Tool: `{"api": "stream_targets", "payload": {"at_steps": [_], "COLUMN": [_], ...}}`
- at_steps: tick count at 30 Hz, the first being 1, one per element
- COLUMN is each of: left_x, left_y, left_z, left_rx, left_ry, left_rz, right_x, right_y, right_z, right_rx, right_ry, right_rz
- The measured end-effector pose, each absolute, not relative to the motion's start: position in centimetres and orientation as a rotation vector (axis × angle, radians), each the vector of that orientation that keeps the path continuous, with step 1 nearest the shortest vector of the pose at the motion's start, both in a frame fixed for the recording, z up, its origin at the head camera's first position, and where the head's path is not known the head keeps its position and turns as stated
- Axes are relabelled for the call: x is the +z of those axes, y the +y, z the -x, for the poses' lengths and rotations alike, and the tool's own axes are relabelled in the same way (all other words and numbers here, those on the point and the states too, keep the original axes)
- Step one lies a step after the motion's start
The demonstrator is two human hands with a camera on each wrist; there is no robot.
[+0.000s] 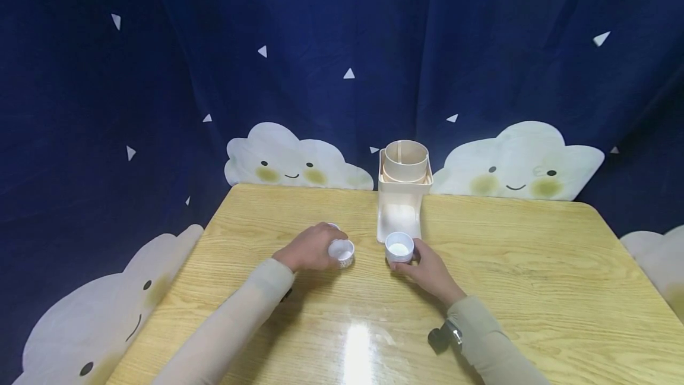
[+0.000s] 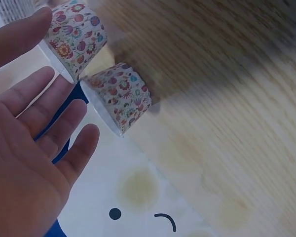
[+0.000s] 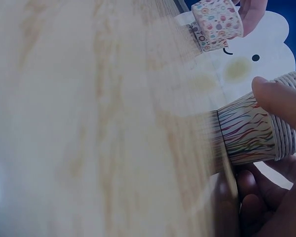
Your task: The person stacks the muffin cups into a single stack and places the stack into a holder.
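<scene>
My left hand (image 2: 34, 128) is spread with its thumb and fingers around the rim of a flower-patterned paper cup (image 2: 79, 39); whether they touch it is unclear. Beside it stands a second flowered cup (image 2: 119, 96), mostly hidden behind the hand in the head view. My right hand (image 1: 427, 267) grips a small stack of paper cups (image 3: 249, 128) with coloured wavy stripes, thumb on one side and fingers on the other. The stack is upright with its white opening (image 1: 399, 247) facing up, just in front of a cream plastic stand (image 1: 402, 195) with a round holder on top.
The wooden table (image 1: 523, 254) extends to both sides of the arms. Its back edge meets a dark blue curtain (image 1: 320, 28) with white triangles and smiling clouds. A dark device (image 1: 439, 340) is strapped at my right wrist.
</scene>
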State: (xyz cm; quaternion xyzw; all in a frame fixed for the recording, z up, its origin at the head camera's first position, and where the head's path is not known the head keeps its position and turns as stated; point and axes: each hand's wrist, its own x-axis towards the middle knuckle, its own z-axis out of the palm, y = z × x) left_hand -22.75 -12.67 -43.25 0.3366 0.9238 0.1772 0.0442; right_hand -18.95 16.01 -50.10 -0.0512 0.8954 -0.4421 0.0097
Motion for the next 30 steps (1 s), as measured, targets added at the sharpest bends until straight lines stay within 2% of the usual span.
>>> {"api": "stream_targets", "payload": {"at_steps": [19,30], "left_x": [-41.6,-39.6], "left_y": [-11.3,-9.1], "left_z": [23.2,23.1], "left_rx": [0.719,0.728], "left_ry": [2.774,2.793], "left_rz": [-0.924,-1.075], "right_x": [-50.4,-50.3], "right_y": [16.0,15.9], "right_z": [19.1,19.0], "right_rx": [-1.356,-1.382], "right_ry": [2.812,2.794], "right_rz": [0.177,0.171]}}
